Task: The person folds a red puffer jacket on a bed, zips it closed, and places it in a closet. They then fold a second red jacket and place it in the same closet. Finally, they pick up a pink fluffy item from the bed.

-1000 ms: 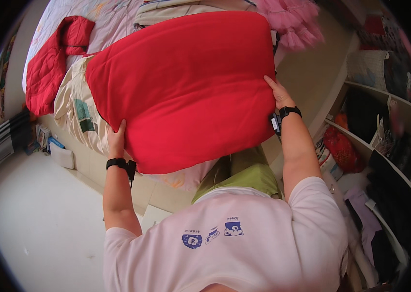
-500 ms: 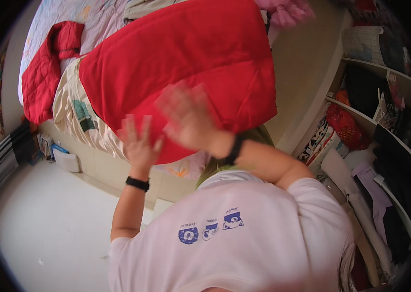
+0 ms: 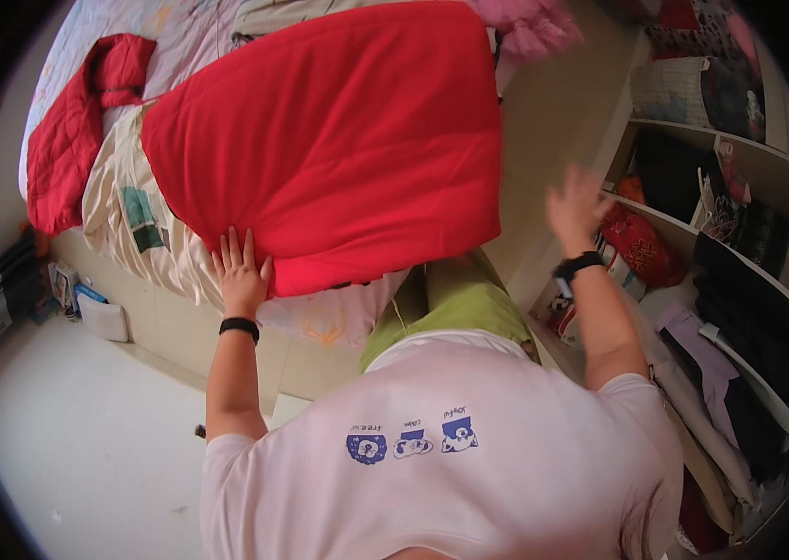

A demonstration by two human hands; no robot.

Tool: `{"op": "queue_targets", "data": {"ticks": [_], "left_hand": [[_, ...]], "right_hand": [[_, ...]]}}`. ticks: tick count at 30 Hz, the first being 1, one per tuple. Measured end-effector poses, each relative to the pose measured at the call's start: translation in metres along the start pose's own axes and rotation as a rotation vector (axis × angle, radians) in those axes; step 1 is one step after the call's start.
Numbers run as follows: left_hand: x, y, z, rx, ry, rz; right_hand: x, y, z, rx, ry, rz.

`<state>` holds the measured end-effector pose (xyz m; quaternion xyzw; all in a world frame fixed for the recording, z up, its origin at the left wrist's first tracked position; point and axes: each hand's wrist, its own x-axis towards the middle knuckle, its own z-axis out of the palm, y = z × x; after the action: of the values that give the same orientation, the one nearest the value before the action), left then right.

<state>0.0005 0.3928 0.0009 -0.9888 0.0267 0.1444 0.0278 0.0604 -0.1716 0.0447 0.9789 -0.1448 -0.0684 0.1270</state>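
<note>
A large piece of red cloth [image 3: 348,140], folded and fairly smooth, lies over the edge of the bed [image 3: 184,47]. My left hand [image 3: 242,275] rests flat on its near left corner, fingers spread. Off to the right of the cloth, my right hand [image 3: 578,213] is raised in the air with its fingers apart, holding nothing; it is slightly blurred. Cream fabric with a green patch [image 3: 138,219] sticks out from beneath the red cloth on the left. Beside that lies a red quilted garment [image 3: 68,154], one sleeve bent.
At right, open shelves [image 3: 670,205] hold folded clothes, a red bag [image 3: 642,245] and dark fabrics. Pink ruffled fabric [image 3: 534,26] lies at the bed's far right. A white box-like object [image 3: 102,319] stands on the floor against the bed base. White floor [image 3: 86,439] spreads at lower left.
My right hand has swung from over the red cloth out to the right, beyond its edge. My left hand has come down onto the cloth's corner. The cloth's near edge looks straighter.
</note>
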Motion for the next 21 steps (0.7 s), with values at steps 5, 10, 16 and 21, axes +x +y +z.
{"op": "queue_targets", "data": {"ticks": [5, 10, 16, 21], "left_hand": [[-0.021, 0.027, -0.008, -0.122, 0.023, -0.084], [-0.036, 0.018, 0.01, -0.042, -0.084, -0.121], [-0.027, -0.02, 0.001, -1.07, 0.51, -0.16], [0.052, -0.06, -0.025, -1.299, 0.231, -0.54]], "right_hand": [[-0.053, -0.207, -0.048, 0.668, 0.128, -0.716], [-0.029, -0.186, -0.02, 0.639, -0.009, -0.824], [0.065, 0.024, 0.063, 0.445, -0.294, 0.367], [0.087, -0.038, 0.066, 1.545, -0.598, 0.254]]}}
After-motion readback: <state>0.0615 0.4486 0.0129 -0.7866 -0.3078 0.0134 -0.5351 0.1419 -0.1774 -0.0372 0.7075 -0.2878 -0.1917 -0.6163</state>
